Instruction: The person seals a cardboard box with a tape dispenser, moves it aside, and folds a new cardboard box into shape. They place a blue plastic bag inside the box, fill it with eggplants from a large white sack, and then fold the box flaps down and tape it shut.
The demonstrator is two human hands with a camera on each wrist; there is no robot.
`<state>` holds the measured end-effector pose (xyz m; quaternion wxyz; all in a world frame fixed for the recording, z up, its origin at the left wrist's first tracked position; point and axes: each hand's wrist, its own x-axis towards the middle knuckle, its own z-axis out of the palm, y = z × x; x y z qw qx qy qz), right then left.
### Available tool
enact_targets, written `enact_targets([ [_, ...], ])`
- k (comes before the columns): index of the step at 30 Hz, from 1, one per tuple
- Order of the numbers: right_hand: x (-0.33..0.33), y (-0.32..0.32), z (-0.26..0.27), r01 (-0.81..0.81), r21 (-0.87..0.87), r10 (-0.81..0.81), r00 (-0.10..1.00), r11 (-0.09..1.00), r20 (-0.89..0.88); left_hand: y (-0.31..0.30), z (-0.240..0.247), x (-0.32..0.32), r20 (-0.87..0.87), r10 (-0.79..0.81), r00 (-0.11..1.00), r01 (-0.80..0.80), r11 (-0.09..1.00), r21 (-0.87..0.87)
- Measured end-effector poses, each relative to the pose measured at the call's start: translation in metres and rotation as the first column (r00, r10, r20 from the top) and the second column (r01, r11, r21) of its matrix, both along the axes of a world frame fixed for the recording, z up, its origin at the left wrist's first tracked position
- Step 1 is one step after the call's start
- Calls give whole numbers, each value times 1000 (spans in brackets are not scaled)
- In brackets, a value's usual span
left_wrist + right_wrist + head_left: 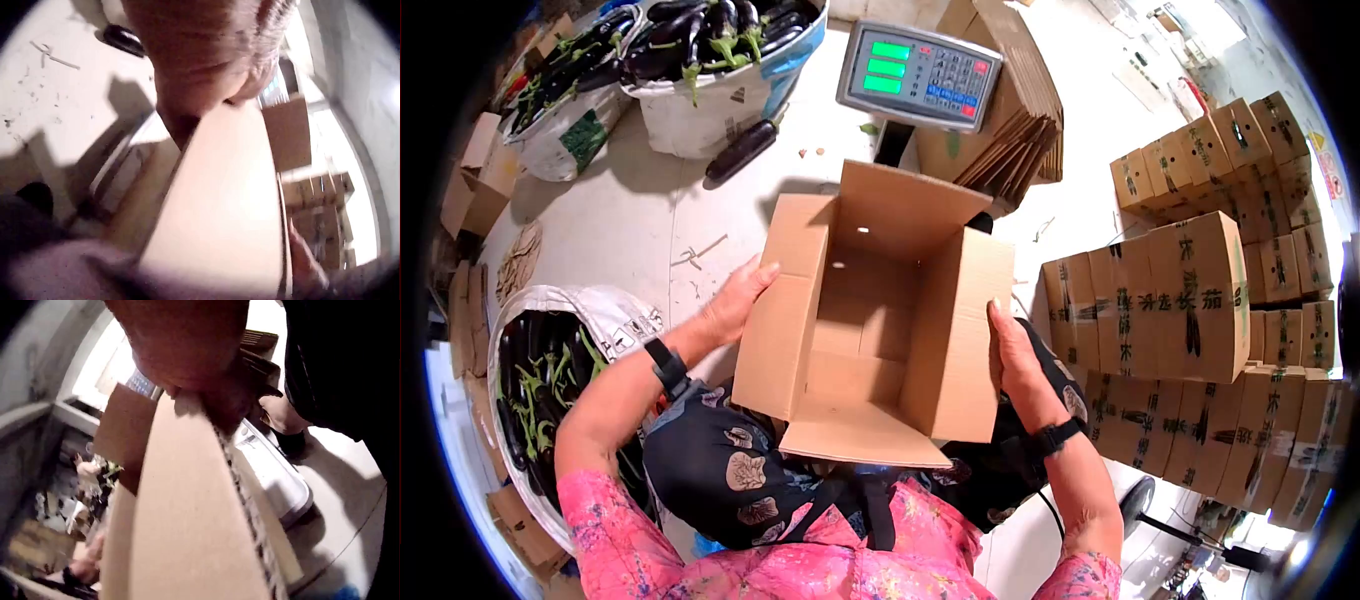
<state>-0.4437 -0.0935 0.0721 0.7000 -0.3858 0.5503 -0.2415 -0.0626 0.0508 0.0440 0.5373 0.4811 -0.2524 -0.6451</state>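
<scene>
An open cardboard box (778, 345) is held in front of the person's lap, its flaps folded outward and its inside bare. The left hand (740, 298) grips the box's left flap, thumb on top and fingers mostly hidden beneath. On the opposite side the right hand (1020, 358) holds the right flap, its thumb along the outer edge. In the left wrist view, the left hand (209, 56) pinches the flap (219, 200) from its edge. The right wrist view shows the right hand (194, 350) bent over the other flap (187, 512).
A scale display (920, 75) stands beyond the box, with folded cardboard (1025, 130) behind it. Sacks of eggplants stand at the back left, and another sack (615, 315) is by the left arm. One loose eggplant (742, 153) lies on the floor. Taped boxes (1170, 300) are stacked at right.
</scene>
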Motion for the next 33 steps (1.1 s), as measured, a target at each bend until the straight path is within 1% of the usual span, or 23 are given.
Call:
enact_targets([
  [1,8,4,-6,54,-23,-57,986,998,-155,4,-15,-9,245,41,969,-44,999,8],
  [2,-9,-5,-65,22,-21,-24,991,1000,-129,5,-32,-15,478,80,875,-90,996,-1],
  [3,0,-2,-72,8,55,-6,999,998,-47,6,-42,-21,681,115,723,-135,991,-25],
  [6,44,15,-97,212,260,-258,953,942,160,-4,-62,-52,693,138,707,-165,986,-28],
  [7,48,18,-108,160,172,-173,983,972,63,-9,-78,-62,713,129,689,-162,987,-22],
  [9,61,22,-118,10,24,-7,988,1000,-153,-13,-114,-83,879,354,319,27,924,-382],
  [12,56,26,-123,-257,-132,161,854,957,-495,-4,-98,-79,881,118,458,-10,992,-127],
  [13,54,24,-108,-385,-254,165,780,887,-603,-7,-93,-73,871,61,487,-4,998,-68],
  [14,52,22,-94,-502,-353,121,691,790,-712,-5,-104,-65,854,108,509,-27,994,-110],
  [15,27,15,-133,-628,-516,-20,623,582,-782,-7,-97,-52,717,67,694,-100,995,3],
  [16,24,8,-105,-692,-456,22,562,560,-827,-1,-104,-39,778,121,617,-85,993,-87],
  [17,25,-4,-62,-745,-347,136,501,569,-854,0,-61,-29,727,-81,681,-32,989,141],
  [18,21,-14,-22,-778,-238,254,452,582,-855,10,-73,-21,712,1,702,-71,995,69],
  [19,13,-20,14,-784,-191,329,451,591,-830,22,-98,7,706,-109,699,22,991,131],
  [20,2,-21,49,-757,-234,333,513,611,-791,25,-55,-6,608,-75,791,21,995,97],
  [21,-12,-19,83,-713,-286,312,582,640,-751,27,-25,-8,416,-144,898,66,978,197],
  [22,-33,-12,98,-610,-537,156,732,582,-663,27,-9,-16,279,-77,957,5,968,252],
  [23,-50,-7,131,-551,-448,188,753,704,-630,31,-17,-5,245,-121,962,32,940,340],
  [25,-98,2,150,-490,-476,102,767,730,-634,40,-19,5,288,-152,945,22,913,408],
  [28,-193,27,111,-237,-386,-27,822,892,-568,68,-65,62,271,-115,956,-40,862,506],
  [29,-228,42,85,-136,-348,-75,844,928,-531,75,-78,86,309,-180,934,-11,850,527],
  [31,-303,90,18,-91,-292,-105,800,952,-591,90,-98,131,382,-299,875,38,827,561],
  [33,-344,153,-29,62,-103,-111,798,993,-593,116,-121,168,557,-237,796,48,942,333],
])
